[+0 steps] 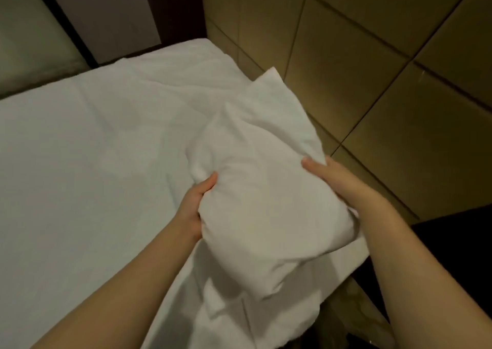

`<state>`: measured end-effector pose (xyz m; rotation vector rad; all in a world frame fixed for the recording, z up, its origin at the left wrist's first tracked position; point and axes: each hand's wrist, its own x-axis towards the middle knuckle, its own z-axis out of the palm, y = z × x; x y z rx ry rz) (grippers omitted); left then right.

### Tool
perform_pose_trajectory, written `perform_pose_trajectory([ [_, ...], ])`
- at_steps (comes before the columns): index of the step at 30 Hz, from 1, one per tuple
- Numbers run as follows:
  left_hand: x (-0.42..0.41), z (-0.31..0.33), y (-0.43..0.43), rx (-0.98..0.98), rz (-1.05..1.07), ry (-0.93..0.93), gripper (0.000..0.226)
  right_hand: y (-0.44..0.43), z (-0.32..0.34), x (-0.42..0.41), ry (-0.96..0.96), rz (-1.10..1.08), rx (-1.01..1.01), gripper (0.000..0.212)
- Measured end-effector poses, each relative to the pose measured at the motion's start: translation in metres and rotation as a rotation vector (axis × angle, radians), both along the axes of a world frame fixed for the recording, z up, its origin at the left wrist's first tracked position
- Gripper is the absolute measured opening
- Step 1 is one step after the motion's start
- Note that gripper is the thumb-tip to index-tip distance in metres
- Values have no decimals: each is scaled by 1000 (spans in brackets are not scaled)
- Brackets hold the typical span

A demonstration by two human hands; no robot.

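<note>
A white pillow in a loose white pillowcase (266, 189) is held above the near right corner of a bed covered with a white sheet (93, 162). My left hand (195, 205) grips the pillow's left side, thumb on top and fingers hidden underneath. My right hand (332, 178) holds its right side, thumb lying over the top edge and the other fingers hidden behind the fabric. Slack pillowcase cloth hangs down below the pillow toward me.
A padded wall of tan square panels (372, 69) runs along the bed's right side. A dark headboard strip and pale panels (93, 15) stand beyond the far edge. A dark surface (452, 242) sits at the lower right.
</note>
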<state>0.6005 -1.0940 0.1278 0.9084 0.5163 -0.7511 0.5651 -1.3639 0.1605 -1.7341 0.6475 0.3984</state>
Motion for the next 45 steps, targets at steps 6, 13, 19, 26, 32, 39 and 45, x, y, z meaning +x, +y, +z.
perform_pose_trajectory([
  [6,-41,-83,84,529,-200,43,52,99,-107,-45,186,130,-248,83],
  [13,-20,-107,81,385,-80,-81,62,100,-135,-36,74,71,-344,83],
  [19,12,-128,71,440,44,-174,98,112,-128,-6,-195,248,-772,68],
  [26,21,-130,39,1409,-73,-514,71,147,-149,56,-341,761,-1007,52],
  [32,-8,-189,-1,1813,-590,-938,50,146,-221,58,-233,813,-994,56],
  [39,4,-249,3,1898,-660,-879,53,148,-276,67,-217,811,-1013,56],
  [45,6,-217,6,1813,-718,-876,54,144,-245,68,-251,822,-913,55],
])
